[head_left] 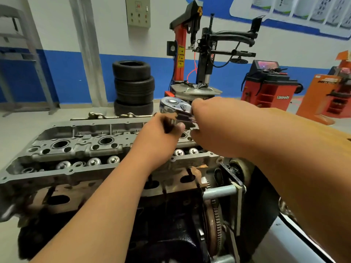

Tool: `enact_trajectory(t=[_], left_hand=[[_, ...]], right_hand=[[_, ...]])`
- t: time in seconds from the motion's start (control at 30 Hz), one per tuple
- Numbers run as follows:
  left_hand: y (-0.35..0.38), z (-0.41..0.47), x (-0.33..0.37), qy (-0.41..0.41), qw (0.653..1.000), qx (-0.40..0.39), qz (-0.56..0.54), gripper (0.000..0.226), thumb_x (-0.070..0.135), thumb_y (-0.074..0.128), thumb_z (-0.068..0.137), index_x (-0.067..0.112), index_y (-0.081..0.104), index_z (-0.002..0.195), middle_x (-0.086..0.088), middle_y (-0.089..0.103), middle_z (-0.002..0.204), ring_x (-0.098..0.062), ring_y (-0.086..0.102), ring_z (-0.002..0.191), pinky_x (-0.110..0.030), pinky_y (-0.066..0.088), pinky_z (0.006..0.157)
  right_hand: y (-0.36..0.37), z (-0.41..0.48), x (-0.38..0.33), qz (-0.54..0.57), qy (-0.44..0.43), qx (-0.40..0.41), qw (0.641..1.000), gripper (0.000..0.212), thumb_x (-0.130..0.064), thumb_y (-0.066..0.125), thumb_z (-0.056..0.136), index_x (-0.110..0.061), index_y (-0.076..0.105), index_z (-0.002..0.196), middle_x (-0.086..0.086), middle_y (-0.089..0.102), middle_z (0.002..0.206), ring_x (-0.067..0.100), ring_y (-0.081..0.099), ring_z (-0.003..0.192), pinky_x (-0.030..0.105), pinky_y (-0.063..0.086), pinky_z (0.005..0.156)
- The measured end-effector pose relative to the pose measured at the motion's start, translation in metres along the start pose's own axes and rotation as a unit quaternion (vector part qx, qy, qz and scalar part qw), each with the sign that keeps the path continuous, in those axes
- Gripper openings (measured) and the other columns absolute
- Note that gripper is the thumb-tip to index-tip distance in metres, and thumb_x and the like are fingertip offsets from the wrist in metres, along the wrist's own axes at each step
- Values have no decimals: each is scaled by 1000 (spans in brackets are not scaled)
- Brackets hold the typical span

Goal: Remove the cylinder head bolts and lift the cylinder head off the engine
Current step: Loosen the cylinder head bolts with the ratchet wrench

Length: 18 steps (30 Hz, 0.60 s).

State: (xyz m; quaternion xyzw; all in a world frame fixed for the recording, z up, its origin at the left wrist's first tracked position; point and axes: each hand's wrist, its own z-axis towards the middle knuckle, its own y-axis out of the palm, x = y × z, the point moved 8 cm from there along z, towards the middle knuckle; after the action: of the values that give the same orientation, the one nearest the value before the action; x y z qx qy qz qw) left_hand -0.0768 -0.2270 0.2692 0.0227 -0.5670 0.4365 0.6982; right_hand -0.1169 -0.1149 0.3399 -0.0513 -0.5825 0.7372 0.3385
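As L/R hands (161, 133) (214, 126) grip ratchet (172, 105), 4 tyres (133, 88) stand.

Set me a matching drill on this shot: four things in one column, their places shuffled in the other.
1. ratchet
2. tyre stack
3. cylinder head
4. flywheel

A. against the blue-and-white wall
B. on top of the engine
C. gripped by left hand and right hand
D. low at the engine's right-hand end as seen

Pairs: 1-C, 2-A, 3-B, 4-D
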Motion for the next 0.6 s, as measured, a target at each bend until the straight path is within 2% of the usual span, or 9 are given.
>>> enact_trajectory(t=[0.1,0.17,0.2,0.27,0.33,0.43,0.5,0.57,0.6], left_hand=[[-2,0,3,-8,1000,11,-3,14,46,62,88,37,51,84,18,57,84,2,52,75,-17,31,57],[-5,-2,6,-13,1000,27,-3,19,47,66,84,33,53,83,14,58,80,1,53,72,-20,33,56],[-7,-2,6,-9,999,35,-3,21,48,68,83,31,54,82,14,58,78,0,53,70,-21,34,56],[-9,-3,4,1,999,43,1,21,48,68,82,33,53,82,16,58,78,1,53,72,-20,34,57],[-6,-1,0,7,1000,29,2,16,48,65,84,37,55,88,18,60,86,3,54,78,-17,33,59],[0,2,1,7,1000,-9,-11,10,40,59,90,37,60,99,19,66,92,4,57,87,-16,36,63],[-1,2,4,3,1000,-13,-2,4,40,59,91,37,60,91,19,69,82,8,58,79,-15,36,60],[-5,-2,6,7,1000,2,3,5,41,62,89,36,61,87,19,69,77,9,58,74,-17,37,61],[-6,-3,6,12,1000,11,-2,5,41,64,88,36,62,86,20,69,76,8,59,74,-19,39,63]], right_hand=[[2,20,22,46,46,15,998,13,-30,50,91,-18,57,89,-1,55,75,17,52,66,28,39,52],[3,27,30,53,67,31,996,18,-27,48,94,-14,54,104,2,57,86,23,53,80,34,44,63],[5,25,30,52,81,21,995,17,-26,49,94,-14,53,105,3,55,85,24,51,78,34,43,62],[6,11,22,5,80,-6,997,17,-28,53,90,-13,46,97,1,47,72,19,47,61,29,35,48],[-2,-8,4,-72,36,22,996,28,-31,57,85,-13,36,78,-3,41,61,13,39,49,22,23,40],[-11,-2,2,-32,57,52,997,26,-25,56,84,-18,42,63,-1,43,57,15,41,46,21,27,41],[-6,19,11,-6,69,39,997,12,-22,51,90,-14,55,83,4,55,73,23,52,61,29,39,49],[-3,24,16,29,75,28,996,12,-19,48,93,-11,51,101,8,59,94,27,53,79,36,43,61],[-1,20,16,35,82,10,996,11,-18,49,92,-12,47,101,7,58,94,27,51,78,35,40,60]])
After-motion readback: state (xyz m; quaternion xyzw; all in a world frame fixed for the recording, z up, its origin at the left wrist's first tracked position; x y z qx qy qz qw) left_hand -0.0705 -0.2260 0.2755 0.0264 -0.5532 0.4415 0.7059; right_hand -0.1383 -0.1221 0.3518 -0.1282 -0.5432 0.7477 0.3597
